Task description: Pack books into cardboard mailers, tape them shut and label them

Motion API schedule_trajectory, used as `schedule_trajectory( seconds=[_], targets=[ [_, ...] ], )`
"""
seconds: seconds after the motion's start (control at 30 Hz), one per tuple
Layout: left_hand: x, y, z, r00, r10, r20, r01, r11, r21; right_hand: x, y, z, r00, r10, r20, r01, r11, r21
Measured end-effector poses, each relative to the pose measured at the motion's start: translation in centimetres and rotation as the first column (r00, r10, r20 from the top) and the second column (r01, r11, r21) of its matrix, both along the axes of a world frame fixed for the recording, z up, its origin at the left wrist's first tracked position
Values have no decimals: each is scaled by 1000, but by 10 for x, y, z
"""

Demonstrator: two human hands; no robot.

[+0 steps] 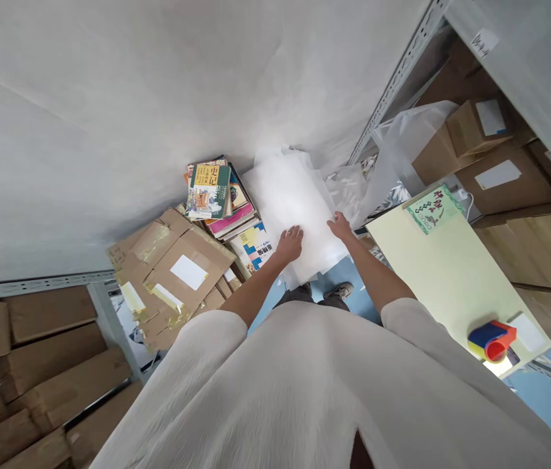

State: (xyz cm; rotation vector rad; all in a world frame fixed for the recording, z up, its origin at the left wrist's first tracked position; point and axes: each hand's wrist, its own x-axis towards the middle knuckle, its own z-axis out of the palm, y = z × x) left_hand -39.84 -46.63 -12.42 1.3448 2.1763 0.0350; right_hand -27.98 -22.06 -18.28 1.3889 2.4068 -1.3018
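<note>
A pile of thin, translucent white sheets (290,189) lies in front of me, glossy in the middle and uneven at the edges; whether they are flat bags or single sheets I cannot tell. My left hand (290,243) rests on the near left part of the pile, fingers spread on the surface, with a ring on one finger. At the right edge of the pile, my right hand (339,226) has its fingers curled and pinches the sheet's border. Left of the pile stands a stack of books, a green-and-yellow one (208,191) on top.
Flattened cardboard (158,267) is heaped at left. On the right a pale table (451,273) carries a green booklet (434,208) and a tape dispenser (493,341). Metal shelves with cartons (505,182) stand on both sides. A grey-white wall (182,78) closes off the far side.
</note>
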Motion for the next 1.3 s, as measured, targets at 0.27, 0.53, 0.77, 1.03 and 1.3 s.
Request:
schedule_trajectory(
  seconds=[0.27,0.53,0.77,1.03,1.3],
  targets=[
    [-2,-9,9,1000,-8,29,7,1000,11,-16,-5,13,991,-133,-5,133,990,-42],
    [9,-16,15,998,-36,60,36,999,4,-13,-16,30,1000,0,-8,1,987,161],
    [11,-17,16,996,-51,77,51,999,9,-2,-28,37,996,88,33,-92,986,141],
    [10,-21,15,994,-53,99,56,998,-29,-4,-34,33,999,-46,-18,47,998,35],
    [12,-20,17,995,-33,97,32,999,6,3,-30,41,998,26,-54,-25,1000,11]
  ],
)
